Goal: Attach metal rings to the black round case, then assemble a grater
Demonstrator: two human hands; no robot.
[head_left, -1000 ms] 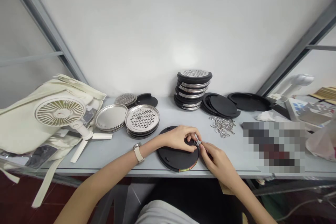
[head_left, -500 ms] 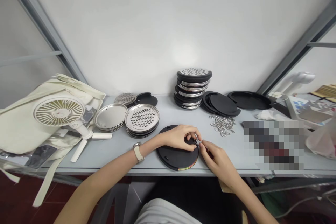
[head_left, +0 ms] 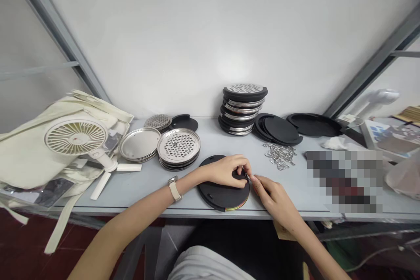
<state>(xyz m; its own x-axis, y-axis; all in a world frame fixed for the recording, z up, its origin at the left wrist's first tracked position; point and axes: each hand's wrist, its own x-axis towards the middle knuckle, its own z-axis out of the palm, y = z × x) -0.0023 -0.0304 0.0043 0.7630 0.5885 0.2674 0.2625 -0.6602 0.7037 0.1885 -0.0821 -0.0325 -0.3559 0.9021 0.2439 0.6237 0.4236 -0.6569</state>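
A round black disc [head_left: 216, 192] lies flat near the table's front edge, with a thin multicoloured rim showing at its lower right. Resting across its top, my left hand [head_left: 228, 171] has thumb and forefinger closed around a small shiny metal piece [head_left: 247, 176] at the disc's right edge. My right hand [head_left: 272, 194] pinches the same piece from the right. Its exact shape is mostly covered by fingertips. Behind my right hand lies a loose pile of small metal loops [head_left: 280, 155].
Left of the disc are stacked grater plates [head_left: 179, 146] and plain metal discs [head_left: 139, 143]. A tall stack of black and metal discs [head_left: 244, 109] stands by the wall, beside black round trays [head_left: 280, 129]. A white fan [head_left: 77, 136] and cream bag [head_left: 26, 148] sit at left.
My fingertips have drawn slightly closer together at the metal piece, and less of it shows. The view has shifted a little; the disc stays in place.
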